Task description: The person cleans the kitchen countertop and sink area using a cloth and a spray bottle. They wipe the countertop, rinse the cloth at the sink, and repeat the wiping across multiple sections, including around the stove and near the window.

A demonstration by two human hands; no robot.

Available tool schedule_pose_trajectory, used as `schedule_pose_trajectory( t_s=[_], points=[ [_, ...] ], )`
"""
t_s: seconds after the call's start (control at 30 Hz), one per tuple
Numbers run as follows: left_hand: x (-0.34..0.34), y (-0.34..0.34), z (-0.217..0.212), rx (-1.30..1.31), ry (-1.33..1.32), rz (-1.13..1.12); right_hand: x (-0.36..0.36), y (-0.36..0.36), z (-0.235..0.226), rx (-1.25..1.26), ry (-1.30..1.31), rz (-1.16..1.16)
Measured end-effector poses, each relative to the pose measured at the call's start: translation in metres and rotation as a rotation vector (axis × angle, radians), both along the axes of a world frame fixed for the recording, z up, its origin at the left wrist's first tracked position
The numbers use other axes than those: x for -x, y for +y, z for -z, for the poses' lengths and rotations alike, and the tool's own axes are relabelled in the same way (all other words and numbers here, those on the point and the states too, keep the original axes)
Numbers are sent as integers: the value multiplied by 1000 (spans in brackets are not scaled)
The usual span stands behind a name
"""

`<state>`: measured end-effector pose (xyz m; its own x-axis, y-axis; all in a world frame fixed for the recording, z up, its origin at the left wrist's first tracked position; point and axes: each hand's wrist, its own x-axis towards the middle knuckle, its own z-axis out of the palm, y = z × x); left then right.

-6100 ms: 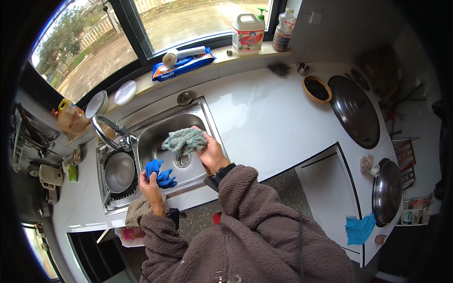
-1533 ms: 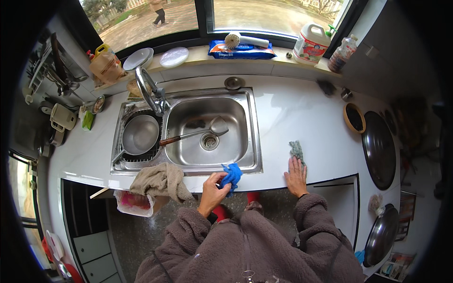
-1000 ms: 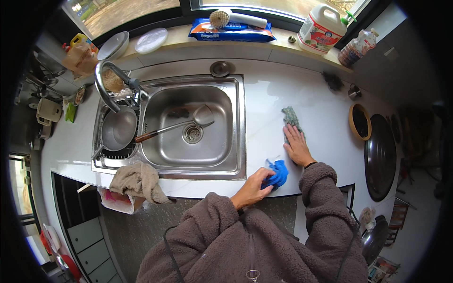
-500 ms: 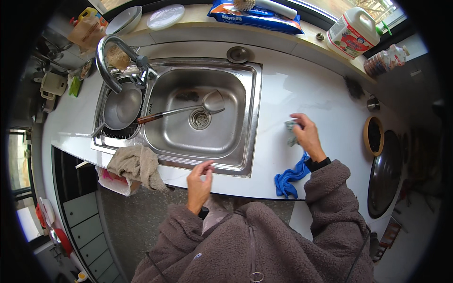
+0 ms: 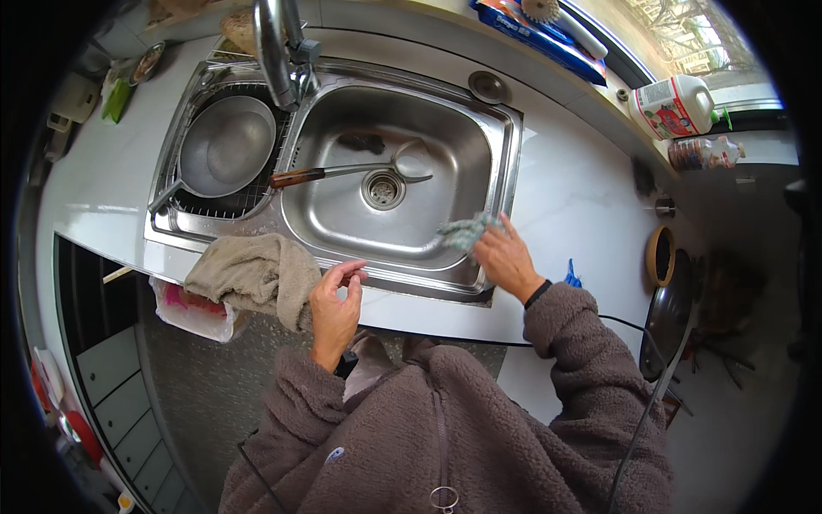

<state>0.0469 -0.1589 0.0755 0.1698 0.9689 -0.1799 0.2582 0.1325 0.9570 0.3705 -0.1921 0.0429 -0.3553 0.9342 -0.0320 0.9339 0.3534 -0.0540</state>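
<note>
My right hand (image 5: 507, 259) is shut on a crumpled grey-green patterned cloth (image 5: 465, 232), which hangs over the right edge of the steel sink (image 5: 505, 184). My left hand (image 5: 335, 310) is by the sink's front edge, fingers loosely bent and the thumb apart, holding nothing. Close to its left, a brown towel (image 5: 257, 272) drapes over the counter edge. Inside the basin lies a wok spatula (image 5: 364, 169) with a wooden handle, next to the drain (image 5: 383, 189). A blue cloth (image 5: 572, 276) is mostly hidden behind my right sleeve.
A grey wok (image 5: 227, 141) sits on a wire rack in the smaller left basin, below the faucet (image 5: 272, 51). A round metal drain cover (image 5: 488, 87) lies behind the sink. White jug (image 5: 672, 107) and blue package (image 5: 548, 34) stand along the sill.
My right hand has carried the grey-green cloth left, from the counter to the sink's right edge. My left hand stays near the front edge. The view has shifted.
</note>
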Motion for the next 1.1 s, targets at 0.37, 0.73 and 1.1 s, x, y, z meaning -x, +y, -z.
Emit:
schedule_pose_trajectory(
  t_s=[0.37, 0.73, 1.1],
  points=[
    [40, 23, -19, -67, -51, 91, 24, -17, -5, -11, -35, 139],
    [37, 40, -6, -21, -144, 123, 96, -59, -11, 130, 182, 473],
    [68, 48, -6, -28, -89, -8, 166, -7, 10, 169, 383, 323]
  ],
)
